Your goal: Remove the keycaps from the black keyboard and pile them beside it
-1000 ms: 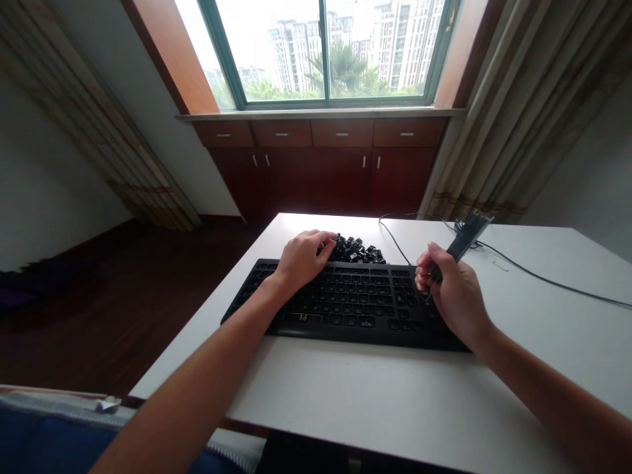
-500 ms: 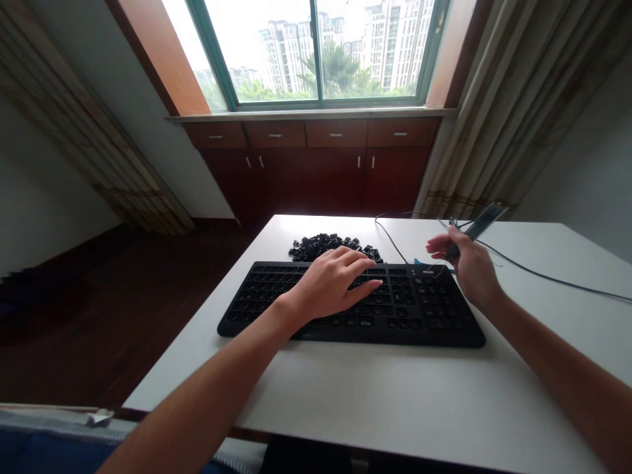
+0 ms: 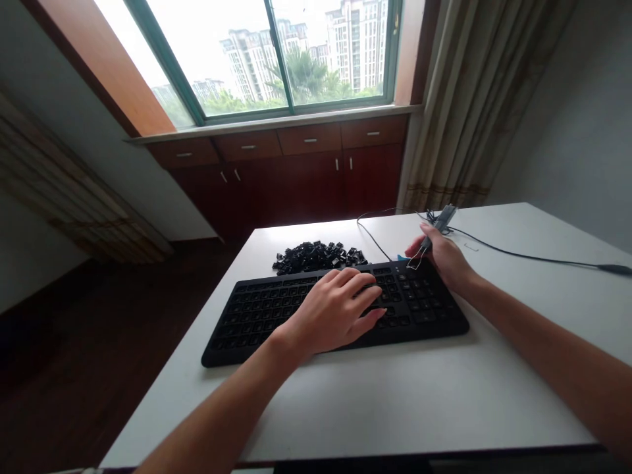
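Note:
A black keyboard [image 3: 261, 306] lies on the white table, with most of its keycaps off on the left and middle and keycaps still on the number pad. My left hand [image 3: 336, 306] rests over its middle, fingers spread and holding nothing. Closed around the grey handle of a wire keycap puller [image 3: 441, 225] is my right hand [image 3: 447, 260], just above the keyboard's top right corner. The puller's wire loops point down at the number pad's upper left keys. Behind the keyboard sits a heap of loose black keycaps [image 3: 316, 255].
A black cable [image 3: 523, 253] crosses the white table [image 3: 395, 395] to the right. A small bent wire [image 3: 471, 247] lies beyond my right hand, and a blue piece [image 3: 402, 258] shows behind the keyboard. Wooden cabinets [image 3: 291, 184] stand under the window.
The camera view has turned and tilted. My right hand has lowered the puller toward the number pad, its wires now pointing down at the keys. My left hand stays on the keyboard.

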{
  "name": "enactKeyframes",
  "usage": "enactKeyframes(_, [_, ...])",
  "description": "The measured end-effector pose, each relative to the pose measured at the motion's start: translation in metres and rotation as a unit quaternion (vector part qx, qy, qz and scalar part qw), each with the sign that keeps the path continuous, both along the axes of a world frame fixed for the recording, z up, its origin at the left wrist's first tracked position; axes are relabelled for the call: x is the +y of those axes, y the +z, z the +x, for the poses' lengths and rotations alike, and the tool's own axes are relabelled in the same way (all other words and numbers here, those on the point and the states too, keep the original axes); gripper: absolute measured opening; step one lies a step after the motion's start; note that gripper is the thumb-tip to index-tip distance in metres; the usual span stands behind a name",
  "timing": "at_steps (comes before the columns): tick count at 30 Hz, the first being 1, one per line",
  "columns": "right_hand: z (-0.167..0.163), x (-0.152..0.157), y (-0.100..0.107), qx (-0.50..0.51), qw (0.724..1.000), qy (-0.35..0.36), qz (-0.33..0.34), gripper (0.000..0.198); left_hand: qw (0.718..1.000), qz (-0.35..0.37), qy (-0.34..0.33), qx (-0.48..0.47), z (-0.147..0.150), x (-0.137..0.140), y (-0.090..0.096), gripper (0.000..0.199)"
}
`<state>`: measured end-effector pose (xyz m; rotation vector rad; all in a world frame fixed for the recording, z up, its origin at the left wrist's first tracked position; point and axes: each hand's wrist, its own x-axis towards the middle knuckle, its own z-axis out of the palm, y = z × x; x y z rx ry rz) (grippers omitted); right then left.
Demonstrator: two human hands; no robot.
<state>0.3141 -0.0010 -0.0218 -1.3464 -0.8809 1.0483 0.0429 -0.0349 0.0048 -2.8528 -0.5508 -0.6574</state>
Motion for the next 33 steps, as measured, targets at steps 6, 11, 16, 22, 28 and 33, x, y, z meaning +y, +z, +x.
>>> enactKeyframes(6, [-0.002, -0.001, 0.007, 0.043, 0.999, -0.003, -0.031, 0.045, 1.0, -0.001, 0.001, 0.002, 0.002, -0.001, 0.001, 0.03])
enactKeyframes(11, [-0.006, -0.006, 0.01, 0.006, 0.999, 0.02, -0.031, 0.047, 1.0, -0.019, -0.006, 0.009, 0.005, -0.004, -0.002, 0.031])
enactKeyframes(16, [-0.013, -0.01, 0.012, -0.113, 0.992, -0.013, 0.059, 0.051, 0.999, -0.04, -0.013, 0.005, 0.006, -0.005, -0.006, 0.031])
enactKeyframes(22, [-0.023, -0.016, 0.02, 0.019, 0.992, 0.025, 0.123, 0.027, 0.998, -0.068, -0.018, 0.006, 0.008, -0.006, -0.008, 0.031])
enactKeyframes(28, [-0.029, -0.019, 0.019, 0.107, 0.98, 0.067, 0.15, 0.031, 0.995, -0.095, -0.02, -0.001, 0.009, -0.006, -0.008, 0.029])
enactKeyframes(33, [-0.03, -0.02, 0.024, 0.148, 0.972, 0.052, 0.175, 0.031, 0.994, -0.11, -0.024, 0.002, 0.009, -0.005, -0.01, 0.028])
